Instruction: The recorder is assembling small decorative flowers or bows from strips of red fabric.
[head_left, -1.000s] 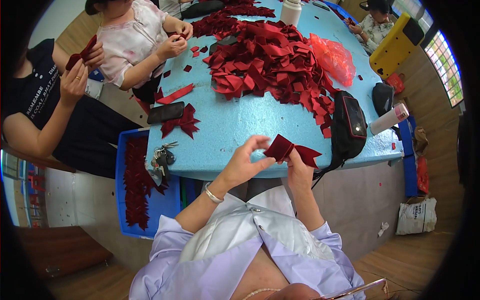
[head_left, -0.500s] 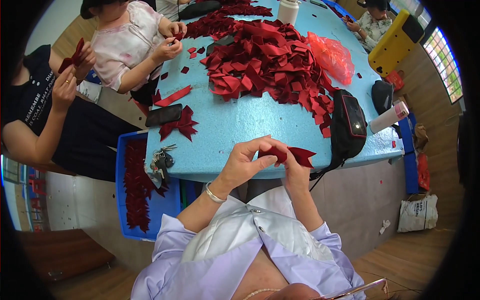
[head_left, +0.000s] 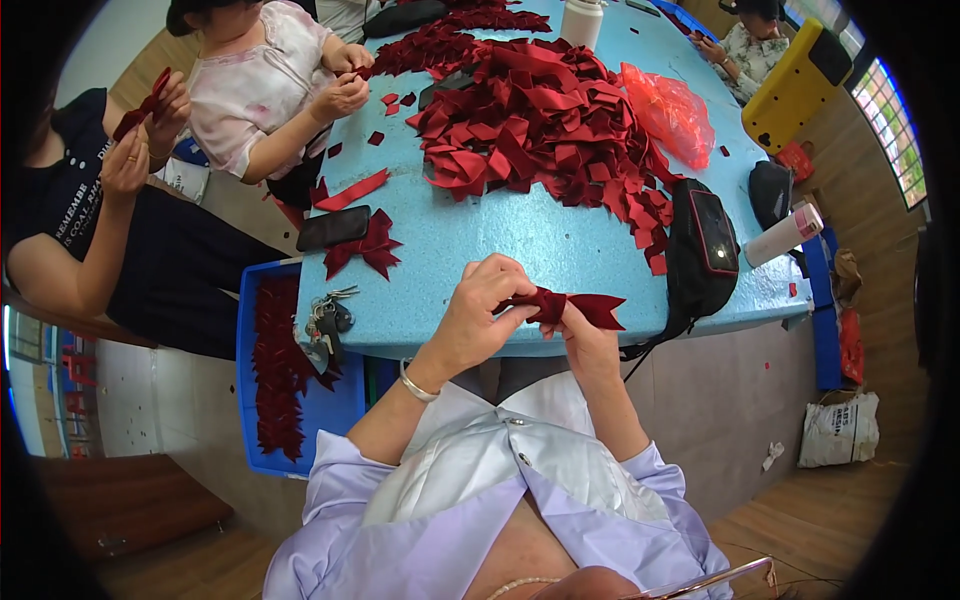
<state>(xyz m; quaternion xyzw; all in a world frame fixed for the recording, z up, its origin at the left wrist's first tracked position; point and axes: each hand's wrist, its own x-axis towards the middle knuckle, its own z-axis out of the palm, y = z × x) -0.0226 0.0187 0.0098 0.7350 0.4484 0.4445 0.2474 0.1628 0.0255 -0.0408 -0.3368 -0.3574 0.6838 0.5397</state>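
Left hand [head_left: 488, 302] pinched one end of the red bow [head_left: 553, 305], right hand [head_left: 590, 342] its middle, over the bench [head_left: 420, 305] edge. Work appeared partial: stacked bows [head_left: 277, 395] lay in the crate [head_left: 325, 425]; a large ribbon pile [head_left: 535, 125] lay loose.

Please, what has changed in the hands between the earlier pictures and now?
The left hand, half-open one second ago, has closed on the left part of the dark red velvet ribbon bow, which has dropped lower. The right hand still pinches the bow. The black rectangular phone stayed on the light blue table.
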